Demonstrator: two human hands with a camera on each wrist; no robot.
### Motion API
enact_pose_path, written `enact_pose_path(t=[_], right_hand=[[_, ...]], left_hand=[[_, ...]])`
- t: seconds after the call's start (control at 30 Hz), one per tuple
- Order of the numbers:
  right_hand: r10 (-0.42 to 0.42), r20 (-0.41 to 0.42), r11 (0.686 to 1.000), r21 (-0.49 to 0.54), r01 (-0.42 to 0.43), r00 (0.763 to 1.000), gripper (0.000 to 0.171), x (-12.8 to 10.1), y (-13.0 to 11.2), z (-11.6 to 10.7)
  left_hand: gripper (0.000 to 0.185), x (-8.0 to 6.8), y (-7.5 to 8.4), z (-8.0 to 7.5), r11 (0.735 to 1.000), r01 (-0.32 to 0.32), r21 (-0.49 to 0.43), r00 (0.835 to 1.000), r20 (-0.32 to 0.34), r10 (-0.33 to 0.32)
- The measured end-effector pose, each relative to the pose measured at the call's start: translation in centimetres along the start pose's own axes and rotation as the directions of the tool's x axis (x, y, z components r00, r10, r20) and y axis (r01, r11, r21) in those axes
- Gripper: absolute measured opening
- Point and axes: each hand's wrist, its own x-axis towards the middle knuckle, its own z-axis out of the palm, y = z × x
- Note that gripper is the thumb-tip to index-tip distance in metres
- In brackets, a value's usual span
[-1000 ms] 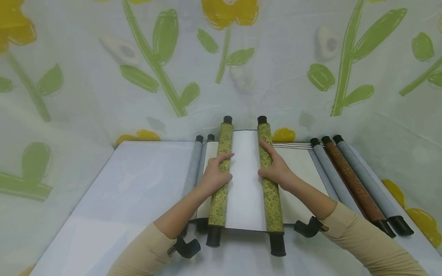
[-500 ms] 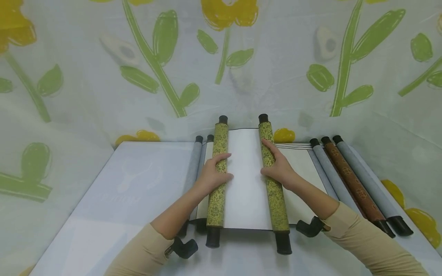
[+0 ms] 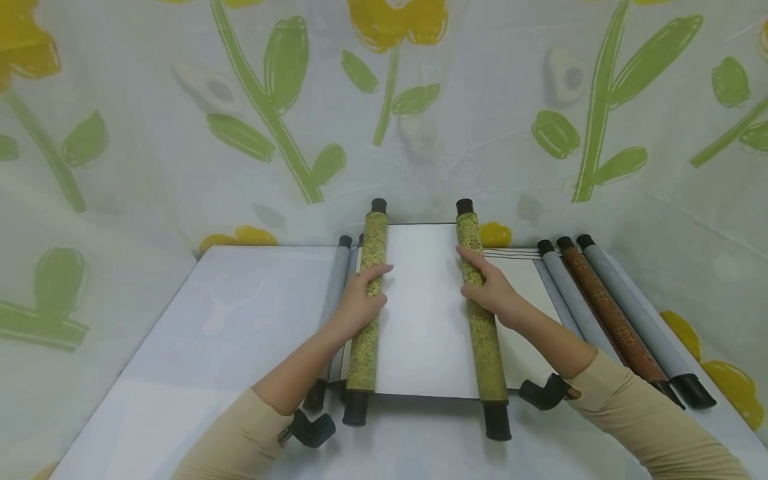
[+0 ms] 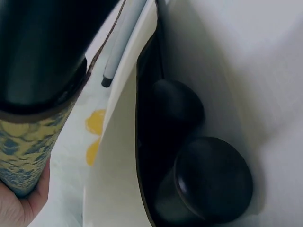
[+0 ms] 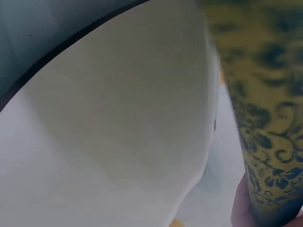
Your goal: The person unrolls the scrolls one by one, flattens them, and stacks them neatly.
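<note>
A hanging scroll with yellow-green patterned rolls and black end knobs is partly unrolled, its white paper (image 3: 423,313) stretched between the two rolls. My left hand (image 3: 360,300) grips the left roll (image 3: 363,353), thumb across its top. My right hand (image 3: 489,287) holds the right roll (image 3: 489,360) in the same way. The scroll is held above another spread scroll with cream paper (image 3: 522,320). In the left wrist view the near black knob (image 4: 42,52) is close to the camera, with dark round knobs (image 4: 213,179) below. The right wrist view shows the patterned roll (image 5: 270,109) beside cream paper (image 5: 128,104).
Grey rolls (image 3: 636,313) and a brown patterned roll (image 3: 618,313) lie side by side on the right of the white table (image 3: 240,320). Another grey roll (image 3: 335,287) lies left of the scroll. A flower-printed curtain (image 3: 468,120) hangs behind.
Both hands have moved apart, the left one to the left and the right one slightly to the right. More white paper shows between the two rolls.
</note>
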Motion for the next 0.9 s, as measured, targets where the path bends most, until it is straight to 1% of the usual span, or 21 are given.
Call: enact_pose_path(t=[0.07,0.13,0.23,0.33,0.43,0.53,0.67,0.73,0.83,0.9], right_hand=[[-0.009,0.003,1.0,0.023,0.009,1.0,0.081,0.1,0.1,-0.1],[-0.015,-0.007,0.999,0.031,0.015,1.0,0.083,0.1,0.2,0.0],[-0.013,-0.023,1.0,0.021,0.013,1.0,0.089,0.1,0.3,0.1],[0.002,-0.028,1.0,-0.01,-0.002,1.0,0.092,0.2,0.3,0.1],[0.005,-0.019,0.999,-0.033,-0.005,1.0,0.094,0.3,0.4,0.0],[-0.004,-0.011,0.999,-0.05,0.003,1.0,0.094,0.3,0.5,-0.2],[-0.018,0.0,0.998,-0.062,0.018,1.0,0.089,0.2,0.7,-0.6],[-0.021,0.003,0.998,-0.056,0.021,1.0,0.087,0.1,0.8,-0.8],[-0.018,-0.005,0.999,-0.032,0.018,1.0,0.086,0.0,0.9,-0.9],[-0.023,-0.015,1.0,-0.011,0.023,1.0,0.087,-0.1,0.9,-1.1]], left_hand=[[0.056,0.0,-0.2,-0.2,1.0,0.018,0.006,1.0,0.002,-0.018],[0.058,0.1,-0.3,-0.3,0.999,0.037,0.001,0.999,0.004,-0.037],[0.06,0.2,-0.5,-0.5,0.999,0.051,0.005,0.999,-0.001,-0.051],[0.066,0.2,-0.6,-0.7,0.998,0.07,0.009,0.998,-0.002,-0.07],[0.07,0.2,-0.7,-0.9,0.997,0.071,0.001,0.997,0.006,-0.071],[0.071,0.1,-0.7,-1.2,0.998,0.057,-0.009,0.998,0.013,-0.057],[0.061,0.0,-1.0,-1.7,0.999,0.031,0.026,0.999,0.017,-0.031],[0.056,0.0,-1.2,-1.8,0.999,0.028,0.037,0.999,0.025,-0.029],[0.053,0.0,-1.5,-1.9,0.999,0.046,0.027,0.998,0.042,-0.047],[0.053,0.0,-1.5,-2.0,0.997,0.068,0.018,0.997,0.041,-0.069]])
